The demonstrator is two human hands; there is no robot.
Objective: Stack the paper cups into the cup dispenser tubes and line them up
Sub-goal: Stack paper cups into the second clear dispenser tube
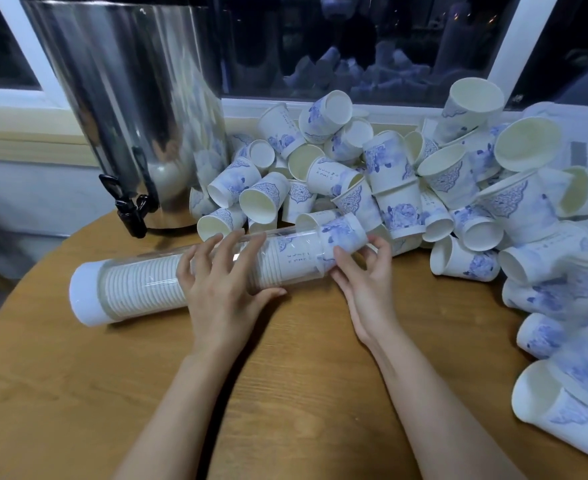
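While both hands work over the wooden table [285, 393], the left hand [223, 285] clasps the clear dispenser tube [140, 285], which lies lengthwise left to right, capped end left. The right hand [365, 275], nearer its open right mouth, pinches a paper cup [343, 232] half-entered there. Loose cups [389, 188] heap beyond.

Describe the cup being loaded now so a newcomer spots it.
On the wooden table, before the steel urn, lies a clear tube. The cup pokes from its open end, pinched by the right hand; unlike the loose pile behind, it nests in the stack.
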